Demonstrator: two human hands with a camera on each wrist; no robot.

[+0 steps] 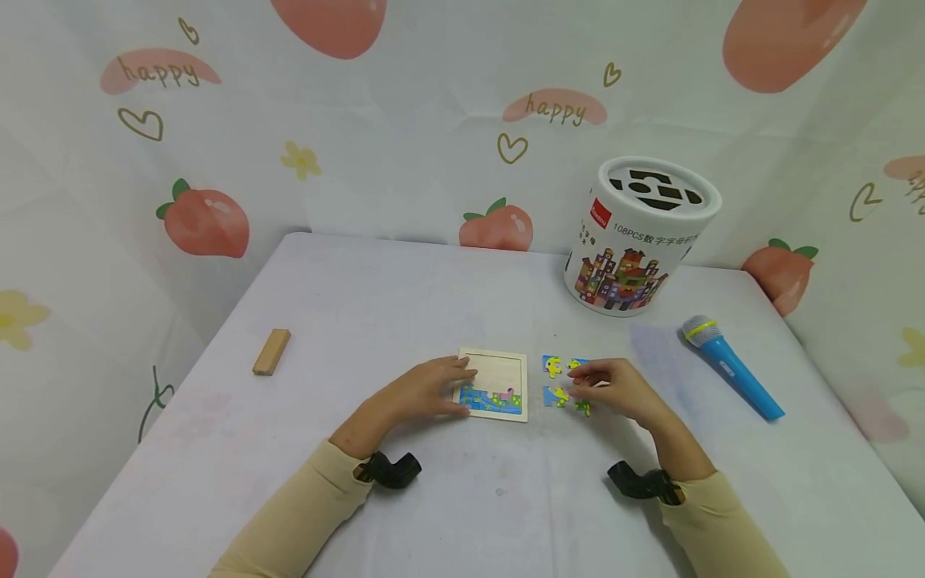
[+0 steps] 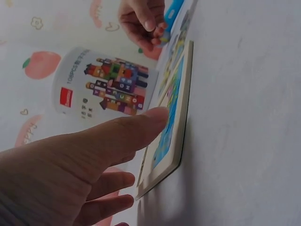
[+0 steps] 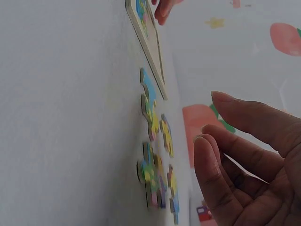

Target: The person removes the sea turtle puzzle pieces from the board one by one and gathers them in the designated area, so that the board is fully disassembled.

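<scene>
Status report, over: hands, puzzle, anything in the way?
Left hand at left side of puzzle tray. Right hand over loose pieces, nothing visibly gripped. Tray partly filled, upper area bare. Nothing seen between tray and pieces.

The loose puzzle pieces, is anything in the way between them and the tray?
Nothing that I can see: just a bare strip of table lies between the pieces and the right side of the tray. The left hand is at the tray's left side, out of that path.

Matt wooden tray, smooth plastic microphone
</scene>
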